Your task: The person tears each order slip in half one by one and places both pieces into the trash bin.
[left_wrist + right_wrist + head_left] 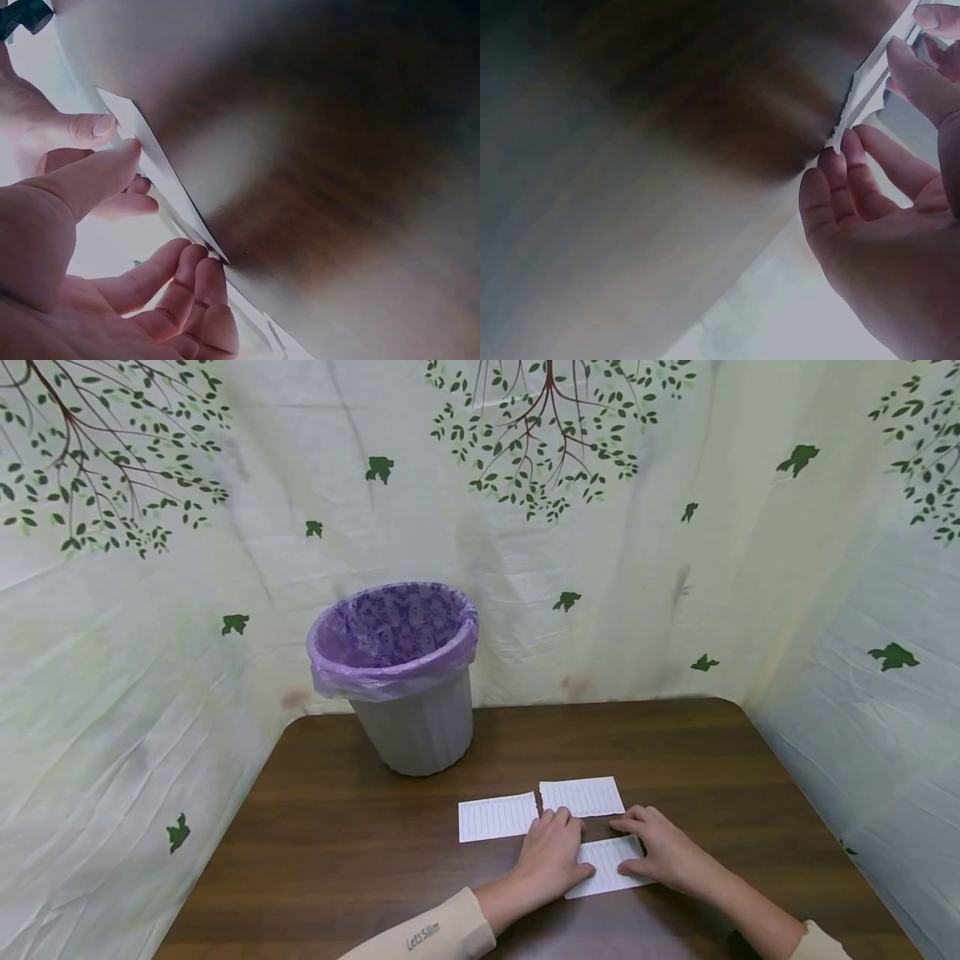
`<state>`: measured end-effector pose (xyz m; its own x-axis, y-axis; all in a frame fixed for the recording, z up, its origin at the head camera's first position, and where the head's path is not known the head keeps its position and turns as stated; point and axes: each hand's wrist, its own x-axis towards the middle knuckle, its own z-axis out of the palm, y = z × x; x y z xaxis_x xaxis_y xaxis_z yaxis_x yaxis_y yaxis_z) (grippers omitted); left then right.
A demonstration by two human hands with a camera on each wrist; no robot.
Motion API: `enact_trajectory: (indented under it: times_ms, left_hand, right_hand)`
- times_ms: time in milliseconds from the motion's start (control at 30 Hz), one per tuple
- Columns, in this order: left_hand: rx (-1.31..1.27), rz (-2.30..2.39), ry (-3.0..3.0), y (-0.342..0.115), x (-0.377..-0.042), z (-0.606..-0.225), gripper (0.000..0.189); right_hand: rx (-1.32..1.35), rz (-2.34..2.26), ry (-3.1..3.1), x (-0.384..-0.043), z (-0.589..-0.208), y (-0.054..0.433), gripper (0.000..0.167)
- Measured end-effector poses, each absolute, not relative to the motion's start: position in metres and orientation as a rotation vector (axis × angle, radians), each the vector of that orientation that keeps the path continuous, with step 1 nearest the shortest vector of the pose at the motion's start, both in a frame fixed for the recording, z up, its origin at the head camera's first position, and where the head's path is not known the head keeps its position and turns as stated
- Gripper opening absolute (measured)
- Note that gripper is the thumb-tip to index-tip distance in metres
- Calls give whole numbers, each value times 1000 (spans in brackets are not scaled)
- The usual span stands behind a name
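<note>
Already torn, 3 paper pieces (497, 818) lie on the surface (337, 852), all outside the bin (420, 722), with the left hand (551, 856) and right hand (669, 853), fingers relaxed, touching the nearest piece (608, 862).

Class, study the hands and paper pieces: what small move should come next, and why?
Probably slide the near paper forward toward the far right paper: the left hand and right hand each have a thumb on the near one, and a strip of table separates the two papers.
</note>
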<state>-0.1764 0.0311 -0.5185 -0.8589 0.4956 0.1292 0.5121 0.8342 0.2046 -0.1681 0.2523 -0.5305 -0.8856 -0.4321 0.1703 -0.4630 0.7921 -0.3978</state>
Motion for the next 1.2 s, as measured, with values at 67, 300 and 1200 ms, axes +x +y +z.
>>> enact_trajectory:
  times_ms: [67,300,1200]
  left_hand:
    - [-809,-361,-2950,31,-178,-519,44]
    - [-833,-376,-2983,33,-180,-518,41]
    - [-750,-822,-2903,28,-184,-515,9]
  right_hand:
    - [732,676,-2915,-168,-530,252,52]
    - [761,719,-2934,-172,-530,250,46]
    - [816,1195,-2768,-175,-522,252,18]
